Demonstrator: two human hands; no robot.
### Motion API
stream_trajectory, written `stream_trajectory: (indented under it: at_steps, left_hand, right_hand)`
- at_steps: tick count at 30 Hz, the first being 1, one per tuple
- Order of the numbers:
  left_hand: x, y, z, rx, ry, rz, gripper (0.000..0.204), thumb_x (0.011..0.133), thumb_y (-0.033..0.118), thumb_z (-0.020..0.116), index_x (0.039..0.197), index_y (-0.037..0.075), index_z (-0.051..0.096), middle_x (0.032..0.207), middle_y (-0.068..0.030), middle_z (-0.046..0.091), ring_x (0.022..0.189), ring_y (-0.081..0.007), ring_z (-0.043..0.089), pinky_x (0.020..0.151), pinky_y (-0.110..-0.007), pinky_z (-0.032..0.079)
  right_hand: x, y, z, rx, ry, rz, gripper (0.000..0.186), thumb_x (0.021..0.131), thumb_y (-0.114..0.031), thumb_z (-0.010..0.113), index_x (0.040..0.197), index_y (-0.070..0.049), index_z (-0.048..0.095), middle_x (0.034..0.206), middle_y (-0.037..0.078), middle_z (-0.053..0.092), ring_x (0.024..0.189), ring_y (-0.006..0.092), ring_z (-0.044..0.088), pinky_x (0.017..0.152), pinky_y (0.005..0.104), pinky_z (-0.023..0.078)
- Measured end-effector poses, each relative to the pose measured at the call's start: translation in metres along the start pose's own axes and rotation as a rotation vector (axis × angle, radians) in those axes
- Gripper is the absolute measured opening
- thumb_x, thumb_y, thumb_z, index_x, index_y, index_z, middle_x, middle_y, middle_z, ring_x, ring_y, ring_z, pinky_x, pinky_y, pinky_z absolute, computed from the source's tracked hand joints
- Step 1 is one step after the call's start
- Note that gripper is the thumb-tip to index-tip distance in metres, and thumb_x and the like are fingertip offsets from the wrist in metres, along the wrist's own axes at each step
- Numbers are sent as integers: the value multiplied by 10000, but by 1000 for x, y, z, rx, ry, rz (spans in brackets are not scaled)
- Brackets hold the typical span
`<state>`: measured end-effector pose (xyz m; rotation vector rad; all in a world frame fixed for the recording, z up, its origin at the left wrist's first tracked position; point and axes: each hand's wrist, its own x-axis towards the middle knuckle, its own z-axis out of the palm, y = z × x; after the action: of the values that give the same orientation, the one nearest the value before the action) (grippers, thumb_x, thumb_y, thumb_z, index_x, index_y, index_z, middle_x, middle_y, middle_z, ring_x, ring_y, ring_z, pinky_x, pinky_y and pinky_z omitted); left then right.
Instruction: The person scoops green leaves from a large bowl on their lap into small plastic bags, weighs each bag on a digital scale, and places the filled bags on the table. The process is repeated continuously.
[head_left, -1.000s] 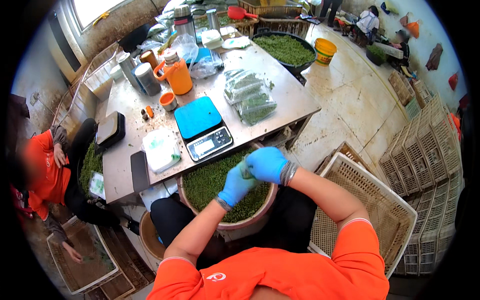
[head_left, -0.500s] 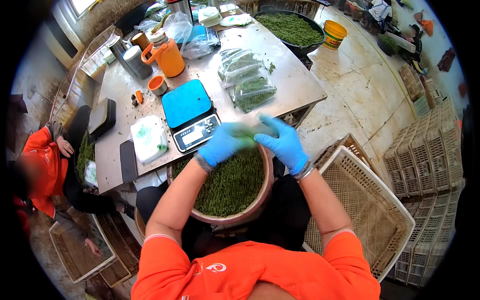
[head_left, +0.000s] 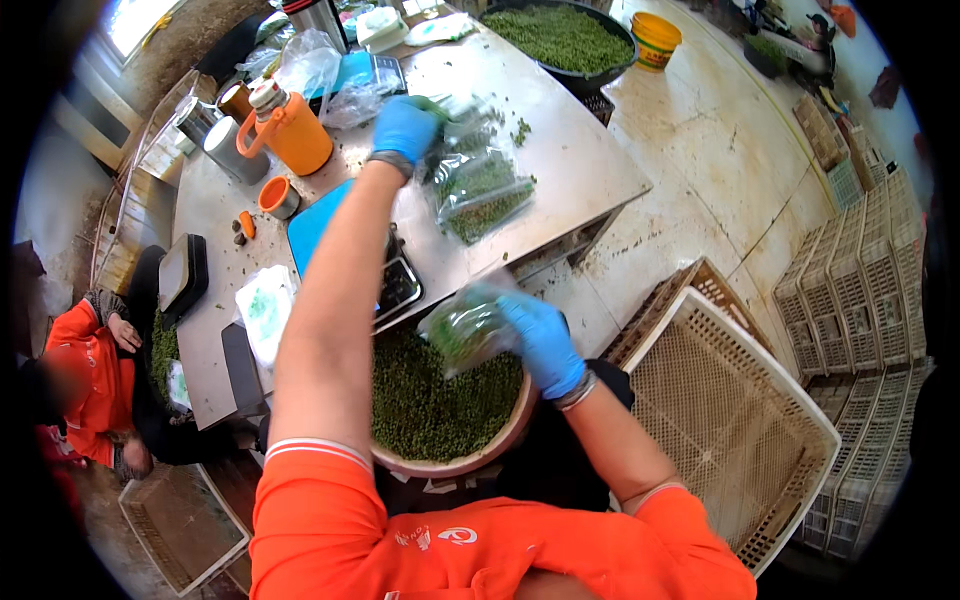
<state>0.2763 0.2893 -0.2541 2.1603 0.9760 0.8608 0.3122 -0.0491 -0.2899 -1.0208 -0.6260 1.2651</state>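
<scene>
My right hand (head_left: pixel 545 345), in a blue glove, is closed on a clear plastic bag (head_left: pixel 462 328) partly filled with small green berries like peppercorns. The bag hangs over the right part of a round tub (head_left: pixel 527 400) heaped with the same green berries (head_left: pixel 440 410). Stretched far forward over the table, my gloved left hand (head_left: pixel 405 130) is at the far end of a row of filled clear bags (head_left: pixel 480 190). Its fingers look curled, with something green at their tips, blurred. My left forearm covers part of a blue-topped scale (head_left: pixel 310 232).
On the table (head_left: pixel 570 165) stand an orange jug (head_left: pixel 295 135), an orange cup (head_left: pixel 278 197) and a white stack of packs (head_left: pixel 266 312). A large crate (head_left: pixel 720 440) leans at my right, stacked crates (head_left: pixel 850 290) beyond. A black basin (head_left: pixel 570 45) holds more greens. Another person (head_left: pixel 95 360) sits at left.
My hands, together over the tub before, have parted. The left has moved forward to the row of bags; the right has come lower and nearer, holding a bag.
</scene>
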Motion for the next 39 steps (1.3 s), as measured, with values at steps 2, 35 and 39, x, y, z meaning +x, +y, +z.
stream_trajectory:
  at_steps: [2,35,39]
  left_hand:
    - [-17,-12,-45,-135,52,32,128,797,123,684,874,33,732,791,-70,702,676,-141,636,617,-276,514]
    - [-272,-38,-137,-33,500,-32,438,811,45,674,1242,81,606,1157,-111,659,975,-207,638,851,-304,503]
    - [-264,-25,-128,315,306,140,653,708,4,636,1343,101,516,1312,-164,547,1217,-336,506,1049,-387,403]
  right_hand:
    - [-5,-20,-22,-134,-17,-190,339,997,-273,489,1138,-9,648,1060,68,675,898,128,633,673,243,524]
    - [-72,-20,-35,-1228,410,-602,308,878,-42,589,1185,-32,620,1131,121,655,1013,224,626,906,333,482]
    - [-50,59,50,-1586,-294,-290,283,819,-223,653,1073,-97,653,909,145,670,844,340,657,723,443,528]
